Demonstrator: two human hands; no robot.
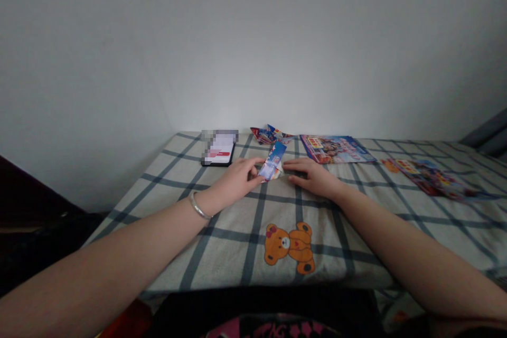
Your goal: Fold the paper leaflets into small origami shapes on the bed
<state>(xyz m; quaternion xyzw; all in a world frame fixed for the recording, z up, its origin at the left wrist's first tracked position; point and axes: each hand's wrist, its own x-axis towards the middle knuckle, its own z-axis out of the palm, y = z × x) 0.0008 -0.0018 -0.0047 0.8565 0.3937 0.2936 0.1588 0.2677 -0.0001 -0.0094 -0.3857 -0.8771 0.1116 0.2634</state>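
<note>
A folded strip of glossy printed paper (273, 161), blue with white and some orange, lies slanted on the checked cloth between my hands. My left hand (240, 175), with a silver bangle at its wrist, has thumb and forefinger closed on the paper's left edge. On the other side, my right hand (315, 175) rests palm down with its fingers stretched out and thumb apart. Its fingertips are close to the paper's right edge; whether they touch it I cannot tell. Just behind stands a folded paper piece (269, 134) in red and blue with pointed corners.
A phone (219, 148) with its screen lit lies at the back left. Printed flyers (336, 149) lie at the back right, and another flyer (431, 177) is farther right. The checked cloth (222, 253) bears a bear print (291, 247). A wall (253, 42) rises behind.
</note>
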